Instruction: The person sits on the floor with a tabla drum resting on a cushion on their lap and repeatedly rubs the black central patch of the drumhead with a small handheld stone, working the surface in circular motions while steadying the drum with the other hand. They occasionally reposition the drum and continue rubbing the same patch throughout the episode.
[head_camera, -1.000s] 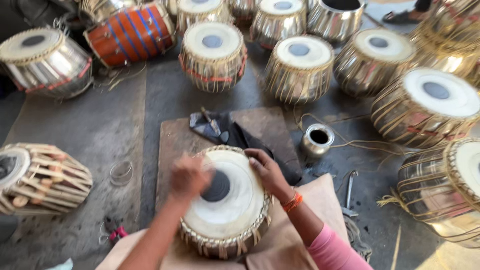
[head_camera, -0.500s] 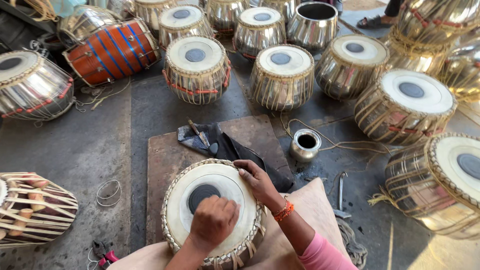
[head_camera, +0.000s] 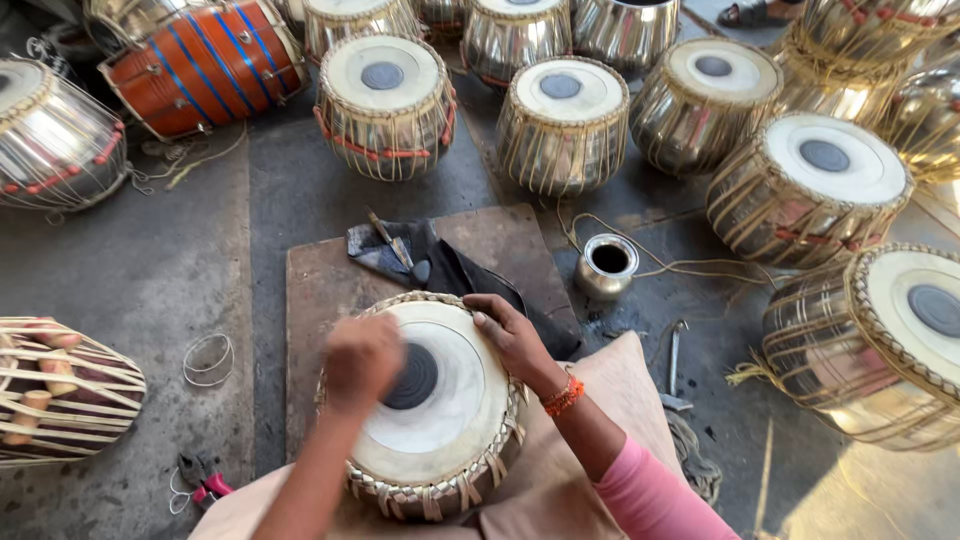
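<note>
The left hand (head_camera: 362, 362), clenched and blurred, is over the tabla drum (head_camera: 432, 405); the right hand (head_camera: 512, 335) lies released on its rim, near a small metal cup (head_camera: 607, 265).

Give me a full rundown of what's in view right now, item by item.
Drum being worked: one, pale skin with black centre spot, on a tan cushion.
Metal drums: about ten, shiny, ringed across the top and right.
Orange drum: one, blue stripes, top left, on its side.
Wooden-pegged drum: one, left edge, on its side.
Board: one, brown, under the cushion.
Dark cloth: one, on the board.
Metal cup: one, right of the board.
Pliers: one, red handles, lower left.
Left hand: blurred fist over the black spot.
Right hand: resting on the drum's far rim, orange bracelet.
</note>
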